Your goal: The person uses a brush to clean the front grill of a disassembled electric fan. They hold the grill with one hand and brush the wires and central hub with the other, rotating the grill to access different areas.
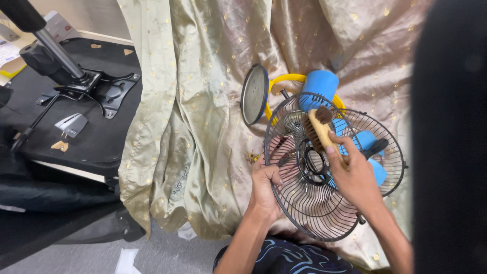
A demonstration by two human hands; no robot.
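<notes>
My left hand [265,186] grips the left rim of a round black wire fan guard [309,203] and holds it tilted up. My right hand [355,177] holds a wooden brush [319,129] with dark bristles, pressed against the upper middle of the guard. Behind the guard lies the rest of the fan: a second wire guard [385,137], blue blades [375,170], a blue motor housing [318,83] and a yellow frame [289,78].
Everything rests on a shiny beige cloth [203,101] with small gold dots. A round dark disc [253,94] stands on edge by the fan. An upturned black office chair [76,86] lies at the left. A dark shape [451,137] blocks the right edge.
</notes>
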